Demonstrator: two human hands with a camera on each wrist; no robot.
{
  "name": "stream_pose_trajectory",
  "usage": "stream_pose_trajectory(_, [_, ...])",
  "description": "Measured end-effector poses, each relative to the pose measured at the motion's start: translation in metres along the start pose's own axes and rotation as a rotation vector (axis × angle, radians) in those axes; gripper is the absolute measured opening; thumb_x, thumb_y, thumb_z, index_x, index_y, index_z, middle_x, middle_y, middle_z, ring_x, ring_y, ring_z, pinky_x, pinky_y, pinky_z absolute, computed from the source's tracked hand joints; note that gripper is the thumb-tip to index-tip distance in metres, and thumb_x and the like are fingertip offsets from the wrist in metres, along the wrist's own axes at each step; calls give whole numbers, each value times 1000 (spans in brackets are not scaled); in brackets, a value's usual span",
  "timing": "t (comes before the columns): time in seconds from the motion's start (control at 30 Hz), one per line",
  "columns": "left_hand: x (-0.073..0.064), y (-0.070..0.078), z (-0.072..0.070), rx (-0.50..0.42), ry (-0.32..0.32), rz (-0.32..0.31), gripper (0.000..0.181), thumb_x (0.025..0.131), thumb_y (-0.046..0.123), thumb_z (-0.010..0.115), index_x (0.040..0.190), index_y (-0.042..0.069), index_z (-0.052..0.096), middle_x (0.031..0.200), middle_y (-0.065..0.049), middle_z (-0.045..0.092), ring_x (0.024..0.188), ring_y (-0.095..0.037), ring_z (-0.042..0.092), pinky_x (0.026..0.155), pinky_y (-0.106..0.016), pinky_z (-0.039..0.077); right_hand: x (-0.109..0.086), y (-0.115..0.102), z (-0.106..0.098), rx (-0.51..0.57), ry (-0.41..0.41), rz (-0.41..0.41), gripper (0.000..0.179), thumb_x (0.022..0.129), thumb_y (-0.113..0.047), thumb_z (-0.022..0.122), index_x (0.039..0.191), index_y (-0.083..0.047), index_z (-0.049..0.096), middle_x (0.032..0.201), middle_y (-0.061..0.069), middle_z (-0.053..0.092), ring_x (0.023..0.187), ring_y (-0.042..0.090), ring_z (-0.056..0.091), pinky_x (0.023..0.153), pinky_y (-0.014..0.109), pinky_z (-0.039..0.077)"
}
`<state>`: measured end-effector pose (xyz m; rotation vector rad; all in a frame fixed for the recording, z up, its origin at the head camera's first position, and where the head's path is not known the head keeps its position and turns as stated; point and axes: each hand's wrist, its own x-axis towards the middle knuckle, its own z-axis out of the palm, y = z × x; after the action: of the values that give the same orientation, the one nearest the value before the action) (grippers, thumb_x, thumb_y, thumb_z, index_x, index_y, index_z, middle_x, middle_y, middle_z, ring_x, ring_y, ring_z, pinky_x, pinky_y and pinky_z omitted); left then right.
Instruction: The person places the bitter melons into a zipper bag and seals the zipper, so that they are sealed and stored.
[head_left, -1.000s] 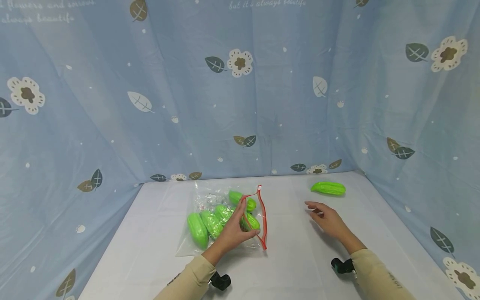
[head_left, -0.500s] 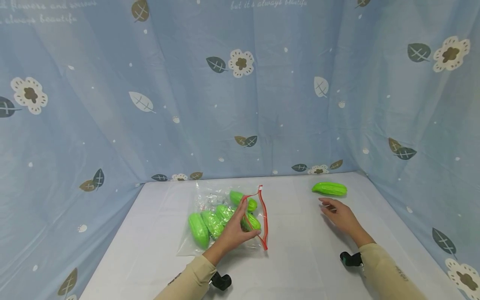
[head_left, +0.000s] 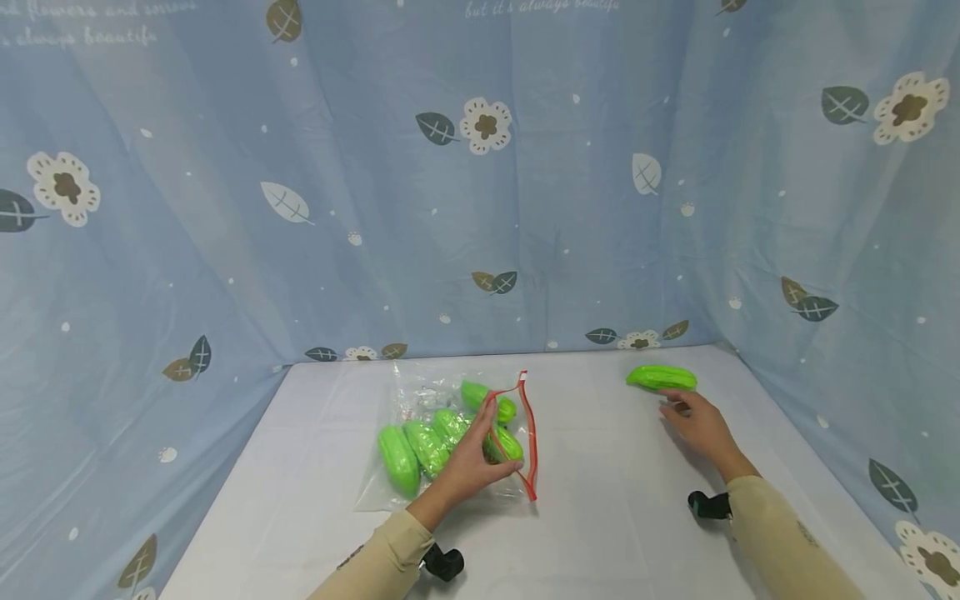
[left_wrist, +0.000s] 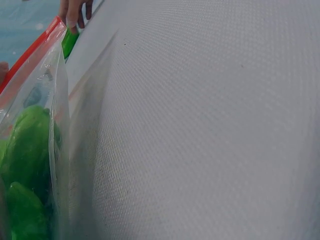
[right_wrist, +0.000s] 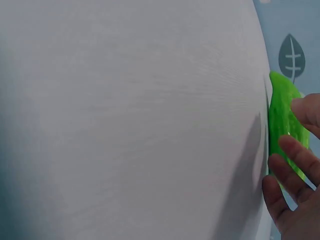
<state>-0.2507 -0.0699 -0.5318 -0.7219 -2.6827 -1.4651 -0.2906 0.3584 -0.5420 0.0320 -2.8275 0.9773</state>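
A bright green ridged bitter melon (head_left: 662, 377) lies at the back right of the table. My right hand (head_left: 701, 429) is right at its near side, thumb and fingers spread apart; in the right wrist view the fingers (right_wrist: 295, 155) overlap the melon (right_wrist: 284, 100) without curling round it. On the left lies a clear zip bag (head_left: 378, 492) with a red-edged mouth (head_left: 533, 433) facing right. Several green melons (head_left: 398, 460) are inside. My left hand (head_left: 472, 458) rests at the bag's mouth, fingers straight and thumb apart, spreading the opening. It partly hides the melons.
The white-covered table (head_left: 585, 517) meets a blue patterned curtain (head_left: 525, 208) along its back and sides. A black wrist camera (head_left: 442, 563) hangs under the left wrist, another wrist camera (head_left: 707, 505) under the right.
My right hand has moved right and away from me, up to the lone bitter melon. The left hand and the bag stay where they were.
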Motion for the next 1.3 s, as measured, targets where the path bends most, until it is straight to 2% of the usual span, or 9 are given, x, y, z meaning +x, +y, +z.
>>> stream_pose_trajectory(0.37, [-1, 2, -1, 1, 1, -7, 107, 84, 39, 83, 164, 10, 18, 171, -4, 8, 154, -31, 18, 119, -55, 28, 12, -4, -7, -8, 135, -44, 37, 99, -11, 64, 132, 4, 62, 119, 31, 57, 111, 48, 55, 93, 64, 45])
stream_pose_trajectory(0.53, [-1, 2, -1, -1, 0, -9, 106, 84, 38, 83, 164, 10, 18, 171, -5, 8, 154, -31, 18, 119, -55, 28, 18, 2, -7, -21, 236, -26, 37, 97, -9, 66, 131, 5, 63, 121, 33, 52, 113, 51, 49, 90, 66, 43])
stream_pose_trajectory(0.63, [-1, 2, -1, 5, -2, -8, 107, 84, 38, 83, 164, 9, 18, 171, -5, 8, 153, -31, 19, 119, -55, 28, 22, 6, -7, -24, 265, -9, 37, 96, -9, 67, 131, 4, 63, 127, 35, 48, 117, 54, 43, 92, 68, 40])
stream_pose_trajectory(0.73, [-1, 2, -1, 8, -3, -9, 107, 84, 39, 83, 164, 9, 18, 171, -5, 9, 153, -31, 19, 119, -55, 28, 26, 10, -8, -38, 233, -3, 41, 95, -7, 66, 135, 3, 61, 136, 39, 43, 124, 59, 38, 97, 71, 37])
stream_pose_trajectory(0.87, [-1, 3, -1, 13, 0, -11, 107, 84, 38, 83, 164, 9, 18, 171, -4, 9, 153, -32, 19, 118, -56, 29, 30, 14, -12, -42, 109, -11, 49, 97, -7, 64, 144, 1, 52, 150, 42, 30, 133, 66, 28, 102, 78, 29])
stream_pose_trajectory(1.0, [-2, 3, -1, 15, 3, -8, 107, 84, 38, 83, 164, 9, 19, 171, -5, 9, 153, -32, 20, 118, -56, 30, 32, 15, -15, -38, 7, -16, 55, 98, -8, 62, 149, 0, 45, 156, 41, 19, 137, 67, 21, 105, 79, 24])
stream_pose_trajectory(1.3, [-2, 4, -1, 14, 1, -2, 106, 85, 37, 83, 164, 9, 18, 171, -6, 9, 153, -32, 19, 118, -56, 29, 33, 14, -15, -61, -13, 27, 51, 97, -6, 63, 146, 1, 48, 144, 42, 31, 132, 61, 33, 106, 74, 29])
